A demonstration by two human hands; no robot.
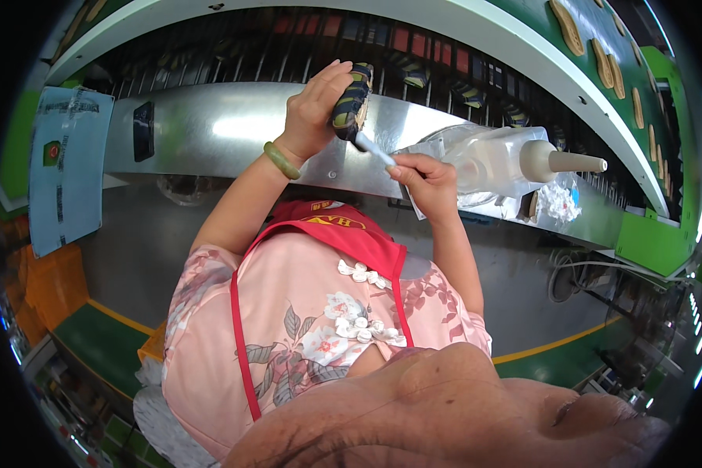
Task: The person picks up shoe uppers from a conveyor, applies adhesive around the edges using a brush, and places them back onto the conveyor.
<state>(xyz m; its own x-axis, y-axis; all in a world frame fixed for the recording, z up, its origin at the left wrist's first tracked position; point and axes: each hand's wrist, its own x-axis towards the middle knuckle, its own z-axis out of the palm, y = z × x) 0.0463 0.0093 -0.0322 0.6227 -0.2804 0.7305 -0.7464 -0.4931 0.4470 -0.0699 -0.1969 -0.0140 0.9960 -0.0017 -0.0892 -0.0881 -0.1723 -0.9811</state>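
Observation:
My left hand (310,117) is wrapped round a small shoe upper (352,103) with navy and green stripes, holding it up over the metal ledge. A brush (376,150) with a pale handle is pinched in my right hand (430,181). Its dark tip touches or nearly touches the lower end of the shoe upper; the exact contact is too small to tell. Just right of my right hand, a translucent squeeze bottle (495,164) with a long nozzle lies on its side on the ledge.
Behind the metal ledge (249,117) runs a roller conveyor carrying more striped shoe uppers (466,93). Above it, a green belt (534,31) bears tan soles (603,62). A crumpled white wad (558,203) sits beside the bottle. A blue board (70,168) hangs at the left.

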